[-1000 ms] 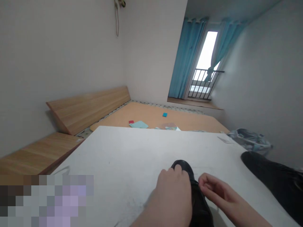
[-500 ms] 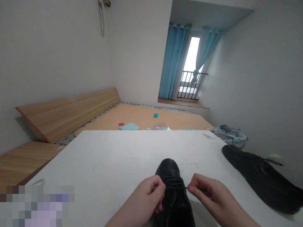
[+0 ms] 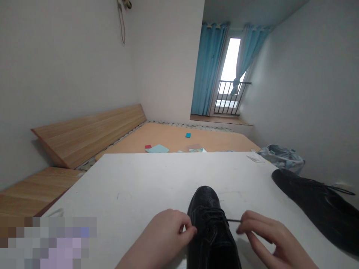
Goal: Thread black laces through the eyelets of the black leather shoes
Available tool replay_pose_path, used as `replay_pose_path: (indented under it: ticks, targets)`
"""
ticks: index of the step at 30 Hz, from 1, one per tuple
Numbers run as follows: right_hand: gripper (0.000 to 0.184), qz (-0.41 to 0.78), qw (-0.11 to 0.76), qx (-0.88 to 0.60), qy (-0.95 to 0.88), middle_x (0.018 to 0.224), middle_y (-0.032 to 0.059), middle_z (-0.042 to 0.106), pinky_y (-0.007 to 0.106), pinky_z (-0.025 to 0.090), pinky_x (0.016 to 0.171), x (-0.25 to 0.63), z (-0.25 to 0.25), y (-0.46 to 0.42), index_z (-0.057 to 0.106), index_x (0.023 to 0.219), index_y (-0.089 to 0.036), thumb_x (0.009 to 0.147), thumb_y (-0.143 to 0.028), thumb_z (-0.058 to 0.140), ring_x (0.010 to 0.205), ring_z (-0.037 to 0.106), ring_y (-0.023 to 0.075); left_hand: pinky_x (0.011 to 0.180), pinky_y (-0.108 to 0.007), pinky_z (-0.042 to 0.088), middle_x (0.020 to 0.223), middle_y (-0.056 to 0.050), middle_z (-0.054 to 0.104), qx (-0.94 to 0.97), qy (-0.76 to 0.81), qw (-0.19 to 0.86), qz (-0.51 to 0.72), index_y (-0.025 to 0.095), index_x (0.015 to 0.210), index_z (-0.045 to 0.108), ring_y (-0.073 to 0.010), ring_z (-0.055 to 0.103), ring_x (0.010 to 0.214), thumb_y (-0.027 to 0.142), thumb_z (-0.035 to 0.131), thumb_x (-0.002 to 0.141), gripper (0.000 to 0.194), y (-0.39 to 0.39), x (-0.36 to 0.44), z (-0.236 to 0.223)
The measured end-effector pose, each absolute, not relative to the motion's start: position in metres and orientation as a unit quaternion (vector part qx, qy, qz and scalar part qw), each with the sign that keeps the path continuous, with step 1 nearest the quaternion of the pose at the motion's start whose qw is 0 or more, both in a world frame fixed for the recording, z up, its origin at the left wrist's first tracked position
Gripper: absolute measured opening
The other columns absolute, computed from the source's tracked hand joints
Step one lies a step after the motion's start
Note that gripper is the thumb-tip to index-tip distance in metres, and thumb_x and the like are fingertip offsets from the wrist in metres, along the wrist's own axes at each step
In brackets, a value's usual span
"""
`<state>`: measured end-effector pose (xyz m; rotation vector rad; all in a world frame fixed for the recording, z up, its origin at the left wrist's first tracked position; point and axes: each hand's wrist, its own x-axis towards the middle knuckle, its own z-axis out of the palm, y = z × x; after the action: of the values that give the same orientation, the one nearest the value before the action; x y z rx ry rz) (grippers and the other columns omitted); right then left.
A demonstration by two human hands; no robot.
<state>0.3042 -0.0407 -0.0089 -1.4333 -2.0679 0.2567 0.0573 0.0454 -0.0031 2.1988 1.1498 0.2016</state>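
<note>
On the surface (image 3: 134,183), the L hand (image 3: 165,231), fingertips together (can't tell if holding anything), is at the black shoe (image 3: 210,228), R hand (image 3: 272,235) pinching its lace (image 3: 233,220) out straight, prob. for tension, w/ 2nd shoe (image 3: 316,203) off R, prob. for elbow room, and, beyond, a bag (image 3: 283,157), contents unseen.

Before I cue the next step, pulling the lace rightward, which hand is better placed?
Probably the right hand: the lace runs straight to it from the right side of the shoe. The left hand is on the opposite side, no lace visible in it.
</note>
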Motion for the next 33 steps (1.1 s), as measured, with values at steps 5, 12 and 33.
replay_pose_path:
  ticks: [5,12,33]
  targets:
    - [0.024,-0.184,0.347,-0.585,-0.71,0.099,0.0039,0.068,0.021,0.047,0.061,0.289,-0.013,-0.028,0.064,0.108,-0.024,0.09,-0.027,0.048,0.074,0.066,0.0147,0.05,-0.021,0.027,0.062,0.001,0.061,0.769,0.315,0.552,0.063,0.016,0.07,0.071,-0.0088,0.044,0.053,0.029,0.057,0.073,0.019,0.044,0.052,0.007]
    - [0.057,0.269,0.373,-0.574,-0.678,0.055,0.0031,0.058,0.025,0.043,0.049,0.263,0.01,-0.004,0.064,0.055,-0.018,0.08,-0.066,0.045,0.053,0.054,0.0162,0.055,-0.023,0.031,0.067,-0.003,0.058,0.544,0.316,0.725,0.281,0.01,0.095,0.07,-0.0097,0.041,0.056,0.065,0.053,0.075,0.061,0.035,0.084,-0.007]
    - [0.035,0.509,0.27,-0.533,-0.62,0.053,-0.0056,0.034,0.024,0.018,0.051,0.272,0.011,0.016,0.06,0.056,-0.013,0.07,-0.044,0.07,0.056,0.025,0.0095,0.068,-0.024,0.041,0.101,-0.001,0.048,0.781,0.356,0.373,0.352,0.022,0.078,0.068,-0.0105,0.053,0.076,0.018,0.054,0.08,0.015,0.024,0.099,0.0]
